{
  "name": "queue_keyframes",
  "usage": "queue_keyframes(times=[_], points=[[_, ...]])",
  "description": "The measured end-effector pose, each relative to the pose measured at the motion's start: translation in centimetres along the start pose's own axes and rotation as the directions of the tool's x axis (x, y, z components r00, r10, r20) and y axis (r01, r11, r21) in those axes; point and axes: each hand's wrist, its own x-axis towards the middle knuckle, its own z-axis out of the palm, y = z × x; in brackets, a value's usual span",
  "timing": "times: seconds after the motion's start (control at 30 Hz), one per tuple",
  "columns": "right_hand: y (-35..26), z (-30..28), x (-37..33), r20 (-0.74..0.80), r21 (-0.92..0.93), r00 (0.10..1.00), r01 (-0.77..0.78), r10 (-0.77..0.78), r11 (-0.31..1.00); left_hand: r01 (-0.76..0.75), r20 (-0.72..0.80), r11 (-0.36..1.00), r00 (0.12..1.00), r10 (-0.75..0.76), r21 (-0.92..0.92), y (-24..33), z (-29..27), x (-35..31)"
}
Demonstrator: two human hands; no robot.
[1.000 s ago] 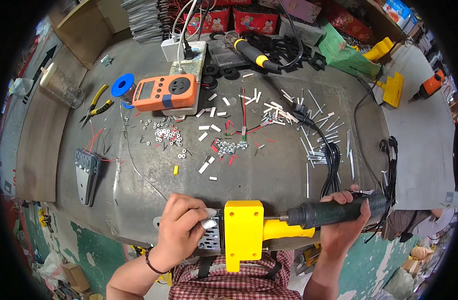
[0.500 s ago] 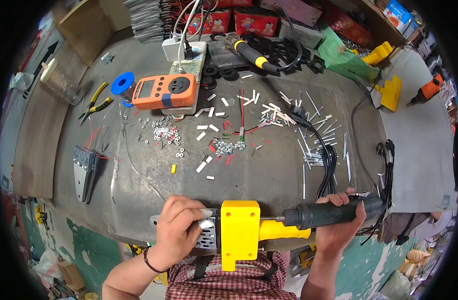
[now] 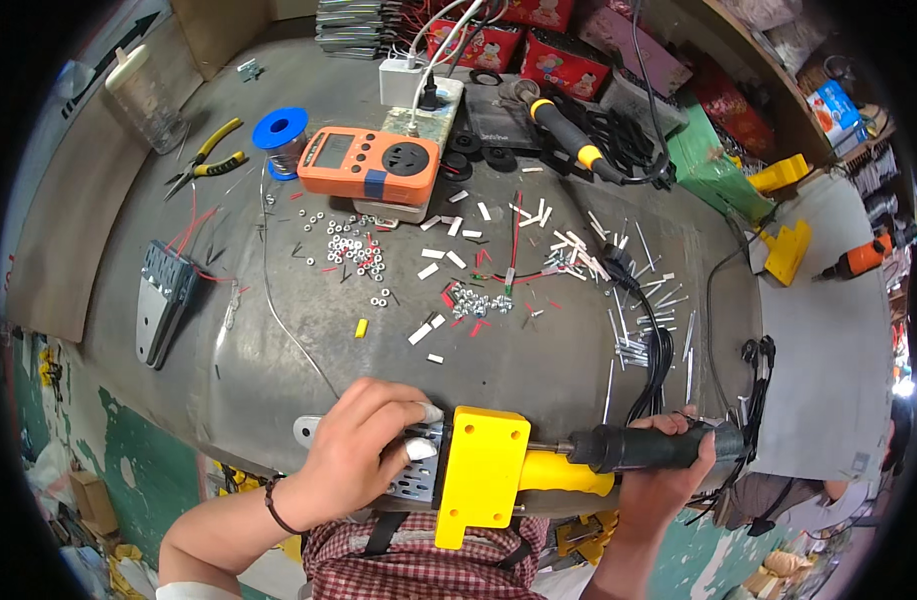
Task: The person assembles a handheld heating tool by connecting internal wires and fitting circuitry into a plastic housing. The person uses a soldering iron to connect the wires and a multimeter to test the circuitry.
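At the bench's near edge, my left hand (image 3: 363, 440) is closed on a perforated metal heating plate (image 3: 415, 484), white coverings on its thumb and a fingertip. Joined to the plate is a yellow plastic housing (image 3: 483, 465) with a yellow handle (image 3: 568, 474). My right hand (image 3: 661, 490) wraps around a dark electric screwdriver (image 3: 628, 448) lying sideways, its shaft pointing left. The shaft's tip meets the right side of the housing; the screw there, if any, is hidden.
Beyond lie loose nuts (image 3: 356, 255), white sleeves (image 3: 578, 250) and long screws (image 3: 633, 345). An orange meter (image 3: 368, 165), solder spool (image 3: 281, 130), pliers (image 3: 206, 160) and another heating plate (image 3: 165, 305) stand left. A black cable (image 3: 658, 370) runs near the screwdriver; a soldering iron (image 3: 573, 135) lies behind.
My view has turned, so the bench things appear shifted, mostly rightward. Both hands keep their holds, and the screwdriver stays against the housing, now slightly tilted in the picture.
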Motion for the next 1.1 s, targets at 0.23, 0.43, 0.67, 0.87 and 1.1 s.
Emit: queue_keyframes(times=[0.23,0.43,0.67,0.87,1.1], points=[[0.2,0.0,0.3,-0.013,0.025,0.999,0.041,-0.041,0.999,0.035,0.069,0.997,0.997,-0.030,-0.073,-0.3,0.4,0.0],[0.1,-0.1,0.5,-0.002,0.030,0.999,0.032,-0.032,0.999,0.004,0.014,1.000,1.000,-0.004,-0.008,-0.1,0.8,-0.2],[0.2,-0.6,0.2,0.099,0.074,0.995,0.008,-0.015,0.997,0.007,0.029,1.000,1.000,-0.007,0.000,-0.4,0.7,-0.3],[0.2,-0.7,0.2,0.022,0.071,1.000,0.014,-0.015,0.997,-0.034,0.021,0.999,0.999,0.034,-0.020,-0.5,0.7,-0.5],[0.1,-1.2,0.2,0.068,0.156,0.998,0.007,-0.018,0.988,-0.045,-0.013,0.999,0.999,0.045,-0.013,-0.3,1.1,-0.6]])
